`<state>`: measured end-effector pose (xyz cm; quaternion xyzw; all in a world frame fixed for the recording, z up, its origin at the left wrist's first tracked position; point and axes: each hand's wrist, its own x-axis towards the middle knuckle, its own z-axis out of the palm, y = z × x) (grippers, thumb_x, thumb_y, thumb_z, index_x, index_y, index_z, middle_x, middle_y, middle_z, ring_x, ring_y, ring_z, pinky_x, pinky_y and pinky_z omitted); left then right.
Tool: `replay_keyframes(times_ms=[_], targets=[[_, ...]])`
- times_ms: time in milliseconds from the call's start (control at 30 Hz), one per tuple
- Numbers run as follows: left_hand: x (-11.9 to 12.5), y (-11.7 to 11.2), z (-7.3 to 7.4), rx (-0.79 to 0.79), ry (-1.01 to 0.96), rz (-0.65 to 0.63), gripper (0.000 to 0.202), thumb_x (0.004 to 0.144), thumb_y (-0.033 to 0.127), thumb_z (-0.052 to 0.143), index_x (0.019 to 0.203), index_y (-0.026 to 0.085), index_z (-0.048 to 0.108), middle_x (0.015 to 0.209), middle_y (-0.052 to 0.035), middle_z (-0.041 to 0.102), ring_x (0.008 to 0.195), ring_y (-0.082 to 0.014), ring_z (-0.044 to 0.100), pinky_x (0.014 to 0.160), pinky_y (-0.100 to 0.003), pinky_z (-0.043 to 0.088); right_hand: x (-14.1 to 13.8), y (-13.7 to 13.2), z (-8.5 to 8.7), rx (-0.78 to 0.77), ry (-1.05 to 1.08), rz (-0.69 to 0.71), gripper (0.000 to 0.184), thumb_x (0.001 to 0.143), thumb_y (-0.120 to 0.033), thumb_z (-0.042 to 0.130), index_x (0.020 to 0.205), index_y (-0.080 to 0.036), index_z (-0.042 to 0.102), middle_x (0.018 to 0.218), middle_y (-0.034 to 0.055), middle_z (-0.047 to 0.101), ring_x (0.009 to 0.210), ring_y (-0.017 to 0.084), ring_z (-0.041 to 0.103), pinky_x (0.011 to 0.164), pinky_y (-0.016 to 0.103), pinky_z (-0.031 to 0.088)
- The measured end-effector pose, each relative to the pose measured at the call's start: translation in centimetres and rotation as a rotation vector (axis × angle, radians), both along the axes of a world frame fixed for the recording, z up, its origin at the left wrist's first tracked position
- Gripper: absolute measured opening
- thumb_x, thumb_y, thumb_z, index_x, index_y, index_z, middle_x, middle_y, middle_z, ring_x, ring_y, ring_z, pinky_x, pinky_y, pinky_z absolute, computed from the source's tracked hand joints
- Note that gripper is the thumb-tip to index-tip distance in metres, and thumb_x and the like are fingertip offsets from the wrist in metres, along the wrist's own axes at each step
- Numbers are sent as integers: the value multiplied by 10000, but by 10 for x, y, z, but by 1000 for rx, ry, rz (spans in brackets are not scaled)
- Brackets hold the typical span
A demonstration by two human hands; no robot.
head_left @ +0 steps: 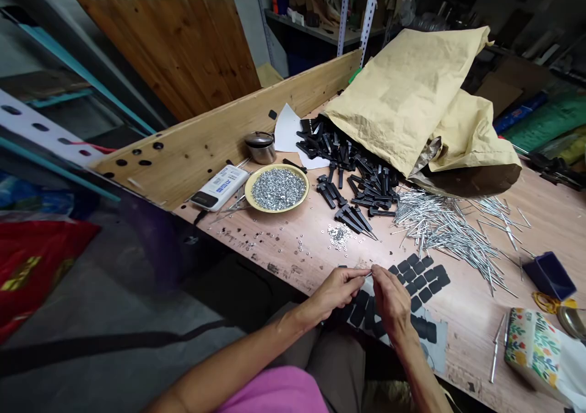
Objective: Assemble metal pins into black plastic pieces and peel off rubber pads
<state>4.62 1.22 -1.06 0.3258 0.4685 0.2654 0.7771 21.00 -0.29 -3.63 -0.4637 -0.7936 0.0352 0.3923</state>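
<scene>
Near the table's front edge, my left hand (336, 291) and my right hand (392, 303) meet fingertip to fingertip. Both are closed in a pinch on a thin, light-coloured metal rod (368, 274), mostly hidden by the fingers. Black rounded-square pads (419, 282) lie in rows beside and under my right hand, some on a grey sheet (440, 340). Just beyond my fingers is a small scatter of metal washers (339, 236). Farther back lie black plastic parts (357, 218), several with rods sticking out, and a heap of thin metal rods (446, 227).
A yellow bowl (248, 198) of small metal pieces stands left, with a white device (222, 186) and a lidded metal pot (260, 149). A large paper sack (412, 89) lies at the back. At right are a dark blue box (549, 276) and a floral-patterned box (531, 343).
</scene>
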Motion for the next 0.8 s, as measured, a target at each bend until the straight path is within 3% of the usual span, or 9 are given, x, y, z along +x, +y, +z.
replay_keyframes(times_ms=[133,200,267,333,467,600,667,733,800], targets=[[2,-2,-2,46,-18,-33,509,776,379,605,1232,157,565,513,94,396,351,-5,236,351,-140,152,3,-4,8,-14,12,-41,231,879,-149,493,1030,-225,651,936,53,722,842,195,691,749,337,589],[5,-5,-5,250,42,11,420,808,318,567,1198,165,598,550,48,504,414,-43,393,388,-150,308,1,-6,10,-11,19,-57,212,876,-151,503,1012,-226,647,926,54,723,836,196,692,747,336,586],[9,-10,-10,555,146,84,330,835,248,520,1132,179,648,716,-31,646,626,-106,571,567,-202,475,-2,-8,9,-30,59,-112,171,881,-182,506,983,-226,636,878,49,725,789,187,697,714,319,587],[10,-15,-15,825,267,123,315,855,197,471,1105,198,663,885,-71,691,793,-143,619,729,-249,510,-6,-11,7,-78,122,-195,128,887,-240,509,942,-228,624,822,43,721,731,177,695,678,300,584],[9,-19,-20,1017,434,89,350,874,170,433,1163,218,626,841,-61,688,717,-130,617,692,-230,513,-10,-12,8,-240,290,-298,163,855,-344,556,937,-211,603,823,47,707,727,178,686,681,304,577],[7,-14,-16,880,276,93,302,858,218,469,1072,195,680,890,-73,685,780,-144,614,708,-251,503,-4,-7,19,-449,379,-212,217,845,-399,559,898,-210,654,825,47,693,742,178,669,661,294,563],[5,-12,-12,645,151,65,296,839,275,510,1055,177,687,759,-43,655,633,-114,570,564,-218,466,0,-4,25,-463,344,-136,214,859,-382,542,869,-225,686,812,46,678,745,172,656,650,279,549],[3,-9,-9,340,42,-1,358,809,348,562,1097,161,661,577,29,534,432,-49,408,406,-164,315,3,-3,30,-423,292,-77,204,870,-352,534,870,-237,702,806,45,662,743,164,645,645,265,536],[1,-7,-6,82,-51,-73,458,763,401,617,1144,148,625,510,85,423,353,-7,244,368,-148,164,6,-2,33,-389,245,-29,196,876,-330,531,875,-242,706,802,42,654,733,158,640,642,254,528]])
